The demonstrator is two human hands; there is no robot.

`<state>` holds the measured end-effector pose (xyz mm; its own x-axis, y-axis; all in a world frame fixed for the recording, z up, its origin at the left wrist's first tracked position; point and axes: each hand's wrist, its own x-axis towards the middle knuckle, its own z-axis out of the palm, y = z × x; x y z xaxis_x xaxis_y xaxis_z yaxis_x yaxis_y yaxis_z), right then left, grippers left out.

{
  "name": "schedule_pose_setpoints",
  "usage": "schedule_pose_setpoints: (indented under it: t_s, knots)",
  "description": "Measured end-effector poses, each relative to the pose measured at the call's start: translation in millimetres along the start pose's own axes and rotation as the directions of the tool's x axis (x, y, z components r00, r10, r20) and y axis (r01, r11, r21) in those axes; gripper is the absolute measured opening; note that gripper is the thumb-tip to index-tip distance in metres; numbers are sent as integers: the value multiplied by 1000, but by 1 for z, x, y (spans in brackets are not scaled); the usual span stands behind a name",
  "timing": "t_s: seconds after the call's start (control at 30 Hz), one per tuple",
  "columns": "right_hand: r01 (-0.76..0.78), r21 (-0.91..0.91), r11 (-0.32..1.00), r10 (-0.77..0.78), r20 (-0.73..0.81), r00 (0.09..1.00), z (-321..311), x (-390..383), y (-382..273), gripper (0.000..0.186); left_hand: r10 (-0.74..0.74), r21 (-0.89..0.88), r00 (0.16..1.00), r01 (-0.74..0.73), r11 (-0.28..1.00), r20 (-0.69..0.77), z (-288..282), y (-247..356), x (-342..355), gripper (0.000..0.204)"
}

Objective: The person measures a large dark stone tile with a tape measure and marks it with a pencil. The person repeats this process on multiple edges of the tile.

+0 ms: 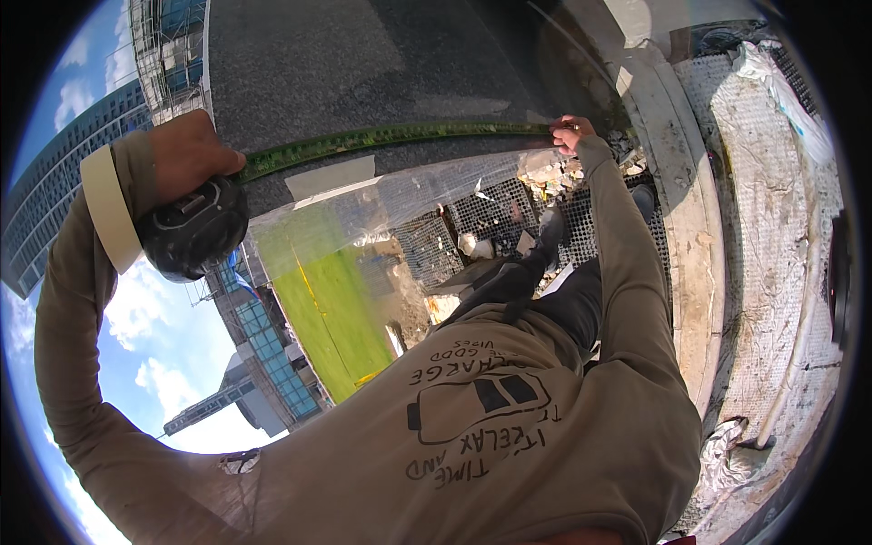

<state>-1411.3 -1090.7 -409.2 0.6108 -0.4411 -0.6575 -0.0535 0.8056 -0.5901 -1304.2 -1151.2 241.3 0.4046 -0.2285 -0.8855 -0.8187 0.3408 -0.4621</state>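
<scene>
A green tape measure blade (pixel 391 138) is stretched across the lower part of a dark speckled panel (pixel 363 64). My left hand (pixel 186 154) is closed at the blade's left end, with the thumb lying along it. Right under that hand is a black rounded case (pixel 195 232); the fingers around it are hidden. A wide cream roll of masking tape (pixel 107 209) circles my left wrist like a bracelet. At the blade's other end my right hand (pixel 570 134) pinches it between bent fingers. A pale strip of tape (pixel 331 179) sticks along the panel's edge.
Clear plastic film (pixel 381 204) hangs below the panel. Black grating (pixel 490 213) with rubble (pixel 549 173) lies around my feet. A concrete ledge (pixel 686 227) runs along the right, beside pale sheeting (pixel 772 218). Green ground (pixel 318 300) and tall buildings (pixel 82 173) show at left.
</scene>
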Motion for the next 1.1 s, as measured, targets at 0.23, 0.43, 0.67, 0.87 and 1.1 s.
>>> schedule_pose_setpoints:
  t_s: [0.23, 0.43, 0.67, 0.87, 1.1]
  knots:
    - [195, 168, 966, -204, 38, 978, -12, 36, 24, 14, 94, 4, 994, -94, 996, -52, 0, 2, 0, 24]
    - [567, -416, 710, -703, -454, 547, 14, -11, -43, 34, 13, -46, 999, -11, 999, 38, -2, 1, 1, 22]
    - [889, 116, 442, -877, -154, 456, 94, -158, -165, 41, 150, -110, 988, -153, 982, -29, -3, 0, 4, 32]
    - [587, 703, 401, -907, 214, 363, 163, -250, -191, 29, 257, 269, 966, -251, 930, 14, -5, 2, 0, 22]
    - [599, 664, 447, -883, 221, 414, 197, -251, -197, 22, 117, 263, 989, -137, 955, 93, -2, -3, 2, 31]
